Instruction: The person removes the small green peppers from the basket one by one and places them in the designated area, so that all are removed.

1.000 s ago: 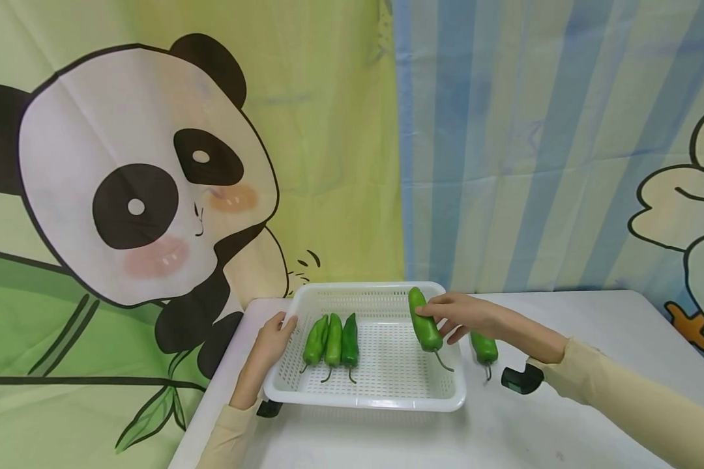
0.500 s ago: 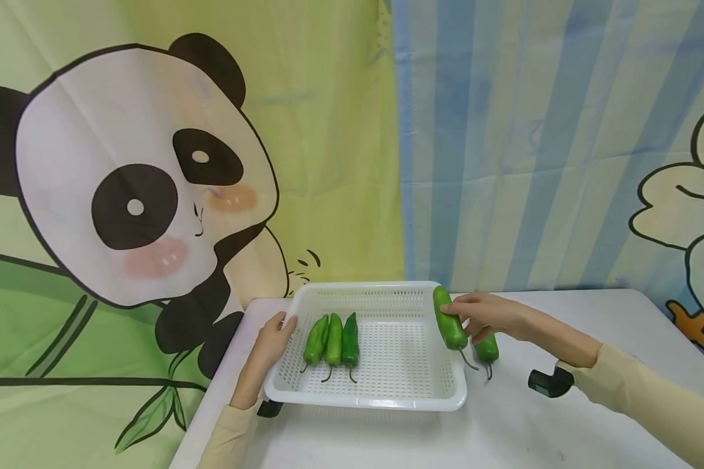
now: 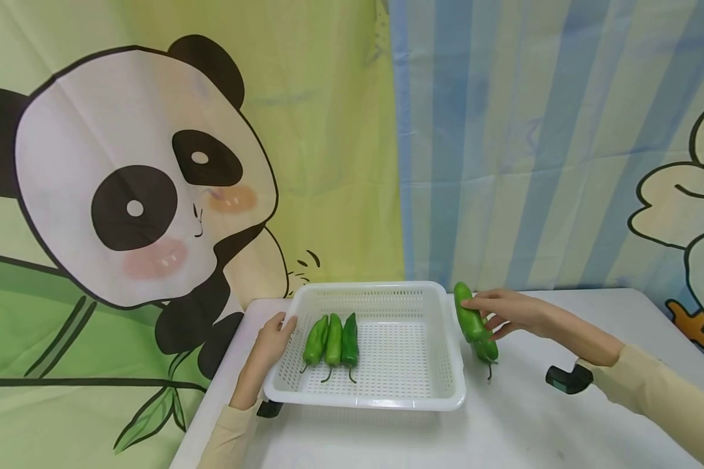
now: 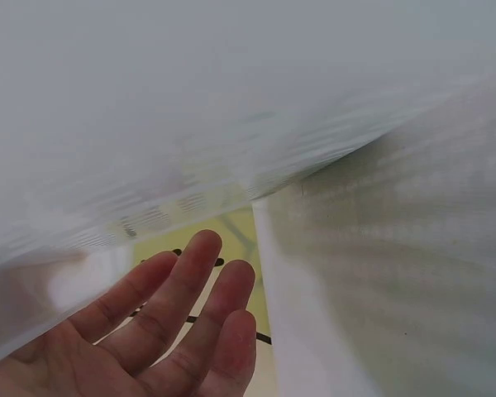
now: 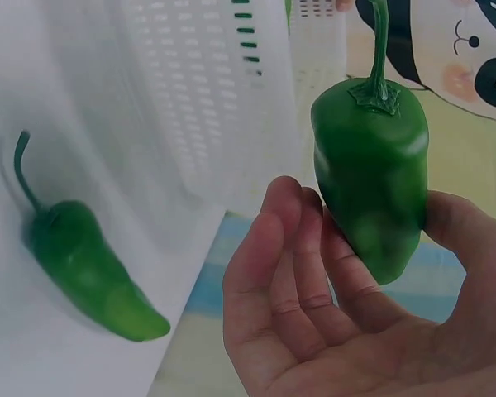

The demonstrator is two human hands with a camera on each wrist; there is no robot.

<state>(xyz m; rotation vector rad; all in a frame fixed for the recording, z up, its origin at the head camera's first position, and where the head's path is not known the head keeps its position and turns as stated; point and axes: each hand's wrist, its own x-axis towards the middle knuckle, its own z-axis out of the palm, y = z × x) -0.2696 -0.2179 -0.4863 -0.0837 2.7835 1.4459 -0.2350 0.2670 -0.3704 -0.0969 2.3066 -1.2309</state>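
Observation:
A white plastic basket (image 3: 381,400) holds 3 green peppers (image 3: 332,342) lying side by side in its left half. My left hand (image 3: 272,342) is at the basket's left rim, its thumb over the edge and its fingers outside; the left wrist view shows these fingers (image 4: 186,318) slightly bent beside the wall, the thumb hidden. Right of the basket, my right hand (image 3: 513,309) pinches a green pepper (image 3: 468,312) between thumb and fingers, stem toward me. Below it another green pepper (image 5: 95,273) lies on the table, partly covered in the head view.
The white table (image 3: 569,417) extends to the right and in front of the basket. Close behind it hangs a curtain (image 3: 340,195) with a panda print on the left and blue stripes on the right.
My right hand has carried its pepper rightward, from above the basket's right side to past the rim, over the pepper on the table. The left hand and basket have stayed put.

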